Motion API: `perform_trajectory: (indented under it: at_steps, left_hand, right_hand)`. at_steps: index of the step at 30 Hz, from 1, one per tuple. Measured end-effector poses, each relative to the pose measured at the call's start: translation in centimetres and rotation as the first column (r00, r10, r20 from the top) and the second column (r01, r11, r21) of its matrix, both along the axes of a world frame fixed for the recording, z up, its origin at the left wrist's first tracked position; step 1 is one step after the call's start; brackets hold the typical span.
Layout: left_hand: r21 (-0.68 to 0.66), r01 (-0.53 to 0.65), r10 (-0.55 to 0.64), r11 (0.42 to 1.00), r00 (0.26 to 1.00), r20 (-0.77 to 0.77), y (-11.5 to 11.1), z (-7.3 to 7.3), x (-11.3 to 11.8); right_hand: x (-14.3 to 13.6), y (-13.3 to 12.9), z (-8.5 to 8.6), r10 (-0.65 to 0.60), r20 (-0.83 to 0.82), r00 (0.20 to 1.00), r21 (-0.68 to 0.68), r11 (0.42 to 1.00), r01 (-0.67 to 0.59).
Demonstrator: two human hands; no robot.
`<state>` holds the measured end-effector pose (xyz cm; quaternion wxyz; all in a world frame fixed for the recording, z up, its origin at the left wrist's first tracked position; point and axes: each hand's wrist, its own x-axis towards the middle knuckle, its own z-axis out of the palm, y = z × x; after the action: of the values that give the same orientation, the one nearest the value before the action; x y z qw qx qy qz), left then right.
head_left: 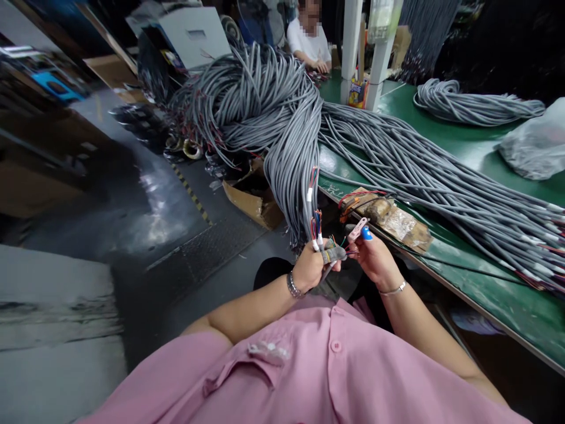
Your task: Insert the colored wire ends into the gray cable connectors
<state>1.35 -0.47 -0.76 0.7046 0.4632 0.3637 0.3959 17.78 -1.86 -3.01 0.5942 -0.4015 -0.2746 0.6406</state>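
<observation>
My left hand [312, 266], with tape round its fingers, is closed on a grey cable end [327, 272] with thin coloured wires fanned out. Close on its right, my right hand [373, 256] pinches a small pink tool [357, 229]; a blue cover sits on one fingertip. The tool is just above the thin wires. Stripped cable ends with white bands [309, 194] hang beside my left hand, part of a thick grey cable bundle [293, 159] draped over the table edge.
Long grey cables [419, 156] lie across the green table [468, 268]. A wooden block [404, 227] with wires rests at its edge. A plastic bag [536, 141] lies at right. Below the bundle is an open cardboard box [253, 203]. A person [309, 35] sits at the far side.
</observation>
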Motion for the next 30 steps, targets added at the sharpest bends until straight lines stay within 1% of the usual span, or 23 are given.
perform_trajectory:
  at_steps: [1, 3, 4, 5, 6, 9, 11, 14, 16, 18, 24, 26, 28, 30]
  left_hand:
    - [-0.002, 0.009, -0.009, 1.000, 1.000, 0.002, 0.2, 0.1, 0.2]
    - [-0.012, 0.020, -0.019, 1.000, 1.000, 0.016, 0.5, 0.2, 0.5]
    - [-0.018, 0.023, -0.022, 1.000, 0.999, 0.028, 0.7, 0.2, 0.7]
    - [-0.025, 0.030, -0.029, 0.999, 0.999, 0.039, 0.9, 0.2, 0.8]
    - [-0.029, 0.039, -0.037, 0.999, 0.998, 0.047, 1.0, 0.2, 1.0]
    - [-0.020, 0.073, -0.072, 0.997, 0.996, 0.057, 1.2, 0.0, 1.3]
    - [-0.017, 0.078, -0.077, 0.997, 0.995, 0.055, 1.2, -0.2, 1.5]
    - [-0.034, 0.064, -0.063, 0.997, 0.997, 0.038, 1.2, -0.4, 1.7]
    - [-0.044, 0.061, -0.060, 0.997, 0.998, 0.029, 1.2, -0.4, 1.7]
    - [-0.047, 0.060, -0.059, 0.997, 0.998, 0.026, 1.1, -0.4, 1.7]
    - [-0.006, 0.076, -0.076, 0.997, 0.997, 0.025, 0.5, -0.5, 1.0]
    - [0.003, 0.054, -0.054, 0.999, 0.998, 0.030, 0.2, -0.6, 0.7]
    - [0.013, 0.006, -0.007, 1.000, 0.999, 0.041, -0.1, -0.8, 0.5]
    - [0.015, -0.036, 0.036, 0.999, 0.998, 0.061, -0.2, -0.7, 0.5]
  right_hand:
    - [-0.1, 0.1, 0.1, -0.071, 0.079, 0.994, 0.044, 0.997, 0.067]
    - [-0.4, 0.3, 0.1, -0.231, 0.223, 0.947, 0.116, 0.971, 0.210]
    - [-0.5, 0.4, 0.1, -0.281, 0.264, 0.923, 0.130, 0.958, 0.255]
    - [-0.6, 0.6, 0.0, -0.292, 0.271, 0.917, 0.123, 0.956, 0.268]
    - [-0.7, 0.7, 0.0, -0.272, 0.244, 0.931, 0.100, 0.962, 0.255]
    - [-0.9, 1.3, -0.2, -0.181, 0.052, 0.982, 0.024, 0.983, 0.180]
    - [-0.9, 1.6, -0.2, -0.196, -0.020, 0.980, 0.011, 0.981, 0.196]
    - [-1.0, 1.9, -0.3, -0.242, -0.016, 0.970, 0.018, 0.970, 0.243]
    - [-1.1, 1.9, -0.3, -0.244, -0.011, 0.970, 0.017, 0.970, 0.244]
    - [-1.1, 1.7, -0.1, -0.216, -0.036, 0.976, 0.004, 0.976, 0.216]
    - [-0.8, 1.0, 0.4, -0.088, -0.184, 0.979, -0.072, 0.995, 0.076]
    - [-0.6, 0.8, 0.4, -0.053, -0.220, 0.974, -0.075, 0.997, 0.037]
    - [-0.5, 0.7, 0.6, -0.028, -0.255, 0.967, -0.063, 0.998, 0.012]
    - [-0.6, 0.7, 0.7, -0.040, -0.254, 0.966, -0.045, 0.999, 0.029]
